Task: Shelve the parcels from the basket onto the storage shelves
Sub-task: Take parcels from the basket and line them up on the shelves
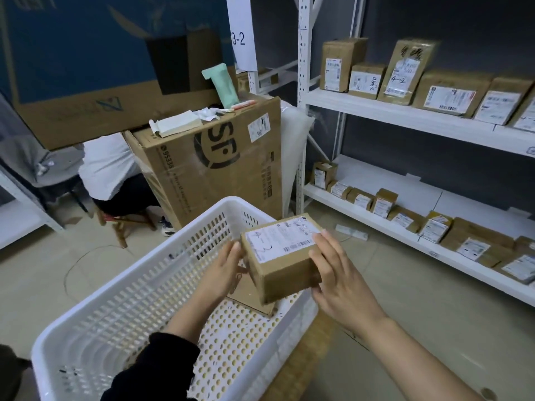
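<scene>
Both hands hold a small brown box (285, 264) up over the white basket (139, 285). The left hand (225, 267) grips its left end and the right hand (338, 273) grips its right end. The box's long side runs left to right. Its white label faces up, tipped a bit toward the person. A flat parcel (246, 293) lies in the basket below. The shelves (405, 117) stand to the right.

The left hand (224, 270) and right hand (338, 273) grip a labelled parcel (280, 256) above the far right corner of the white basket (162, 264); a flat parcel (249, 295) lies inside the basket; storage shelves (376, 112) stand to the basket's right.
</scene>
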